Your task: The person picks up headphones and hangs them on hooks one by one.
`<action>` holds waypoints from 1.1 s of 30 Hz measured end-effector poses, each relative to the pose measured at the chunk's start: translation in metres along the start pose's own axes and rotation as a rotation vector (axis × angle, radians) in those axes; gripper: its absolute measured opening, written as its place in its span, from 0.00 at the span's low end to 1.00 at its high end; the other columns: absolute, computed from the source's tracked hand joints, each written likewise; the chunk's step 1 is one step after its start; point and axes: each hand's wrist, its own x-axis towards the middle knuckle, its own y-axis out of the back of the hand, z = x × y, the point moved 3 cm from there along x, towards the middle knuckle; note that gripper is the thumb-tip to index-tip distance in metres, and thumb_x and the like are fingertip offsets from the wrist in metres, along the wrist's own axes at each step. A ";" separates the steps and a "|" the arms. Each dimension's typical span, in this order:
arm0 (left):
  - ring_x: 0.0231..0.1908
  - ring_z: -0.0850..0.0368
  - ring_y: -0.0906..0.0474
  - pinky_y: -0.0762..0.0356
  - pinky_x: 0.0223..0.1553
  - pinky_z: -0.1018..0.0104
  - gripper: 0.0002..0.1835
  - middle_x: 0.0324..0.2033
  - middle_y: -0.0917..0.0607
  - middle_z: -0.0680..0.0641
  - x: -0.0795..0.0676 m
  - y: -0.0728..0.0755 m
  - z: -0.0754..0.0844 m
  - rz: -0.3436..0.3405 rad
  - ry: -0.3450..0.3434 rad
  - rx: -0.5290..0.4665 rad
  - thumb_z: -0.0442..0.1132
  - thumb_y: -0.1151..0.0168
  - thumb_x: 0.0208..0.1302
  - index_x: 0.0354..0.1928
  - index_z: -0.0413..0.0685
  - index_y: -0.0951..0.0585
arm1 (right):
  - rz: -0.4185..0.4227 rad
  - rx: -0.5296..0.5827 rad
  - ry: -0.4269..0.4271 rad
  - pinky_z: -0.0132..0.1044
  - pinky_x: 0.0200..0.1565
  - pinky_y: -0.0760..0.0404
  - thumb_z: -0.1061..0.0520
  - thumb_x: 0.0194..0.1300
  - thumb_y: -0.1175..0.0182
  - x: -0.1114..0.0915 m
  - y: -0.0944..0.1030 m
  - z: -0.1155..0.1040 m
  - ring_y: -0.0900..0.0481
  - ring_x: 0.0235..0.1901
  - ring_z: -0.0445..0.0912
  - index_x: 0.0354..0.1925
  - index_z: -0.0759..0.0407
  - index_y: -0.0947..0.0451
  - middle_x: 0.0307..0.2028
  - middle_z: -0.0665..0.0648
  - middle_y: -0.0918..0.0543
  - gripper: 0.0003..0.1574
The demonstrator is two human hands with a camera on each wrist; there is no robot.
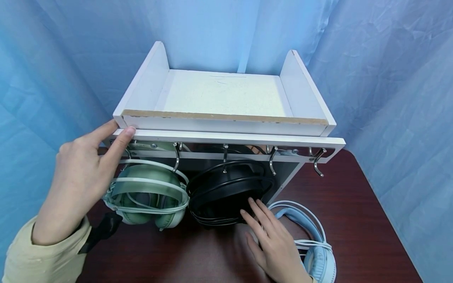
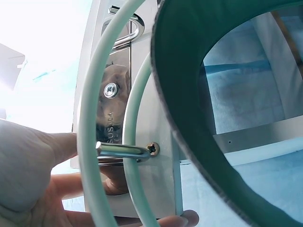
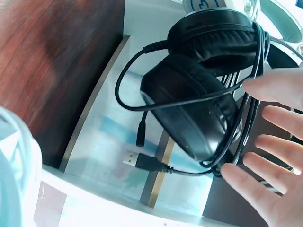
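While the left hand (image 1: 78, 161) is gripping the white rack (image 1: 212, 127) at its left end, the right hand (image 1: 270, 245) is hovering right by the black headphones (image 1: 230, 192), fingers kinda spread; can't tell if they're touching. Those are dangling off the middle hook (image 1: 225, 155), green headphones (image 1: 148, 175) are hanging to their left, and blue headphones (image 1: 321, 259) are lying on the table (image 1: 364, 220).
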 end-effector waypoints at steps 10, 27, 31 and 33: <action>0.33 0.35 0.18 0.38 0.19 0.64 0.27 0.40 0.18 0.30 0.001 0.001 -0.002 -0.013 0.003 -0.003 0.58 0.55 0.68 0.60 0.50 0.27 | 0.137 0.062 -0.044 0.31 0.54 0.31 0.46 0.68 0.53 -0.005 0.009 0.004 0.24 0.53 0.49 0.56 0.54 0.25 0.58 0.59 0.25 0.24; 0.32 0.35 0.18 0.39 0.18 0.64 0.27 0.39 0.18 0.29 0.001 0.001 -0.003 -0.019 -0.005 -0.011 0.57 0.55 0.68 0.61 0.50 0.27 | -0.095 -0.011 -0.237 0.43 0.48 0.26 0.48 0.59 0.40 -0.026 0.011 0.021 0.27 0.54 0.48 0.59 0.49 0.29 0.57 0.55 0.27 0.29; 0.31 0.35 0.19 0.39 0.18 0.64 0.27 0.39 0.18 0.29 0.001 0.001 -0.002 -0.015 -0.008 -0.009 0.57 0.55 0.68 0.60 0.49 0.27 | -0.125 -0.013 -0.236 0.45 0.47 0.25 0.51 0.56 0.37 -0.031 0.011 0.026 0.28 0.54 0.48 0.61 0.47 0.32 0.58 0.55 0.28 0.34; 0.31 0.35 0.19 0.39 0.18 0.64 0.27 0.39 0.18 0.29 0.001 0.001 -0.002 -0.014 -0.009 -0.008 0.57 0.54 0.68 0.60 0.49 0.26 | -0.132 -0.021 -0.235 0.45 0.46 0.24 0.51 0.55 0.37 -0.032 0.010 0.028 0.28 0.53 0.48 0.62 0.47 0.32 0.58 0.55 0.28 0.35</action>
